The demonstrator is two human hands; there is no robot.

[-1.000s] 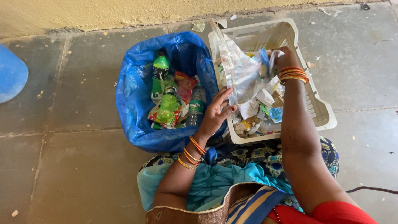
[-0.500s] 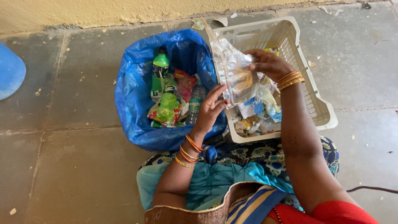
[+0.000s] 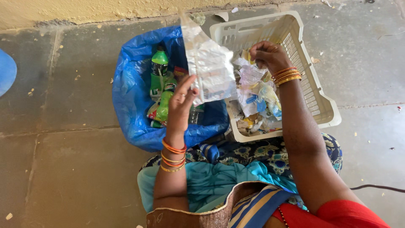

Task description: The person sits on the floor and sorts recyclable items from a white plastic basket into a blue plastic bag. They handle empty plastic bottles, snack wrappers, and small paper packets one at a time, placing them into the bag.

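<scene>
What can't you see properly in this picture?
- Head view: the clear plastic bag held up in the left hand hides part of the blue sack and the bottles behind it.
- The right hand covers whatever its fingers pinch in the white basket.
- The scraps deep in the basket are too jumbled to tell apart.
- The blue object at the left edge is cut off.

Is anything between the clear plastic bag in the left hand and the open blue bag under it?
Nothing visible. The left hand holds the clear plastic bag directly over the blue bag, whose mouth is open. Only the green bottles already inside lie below.
</scene>
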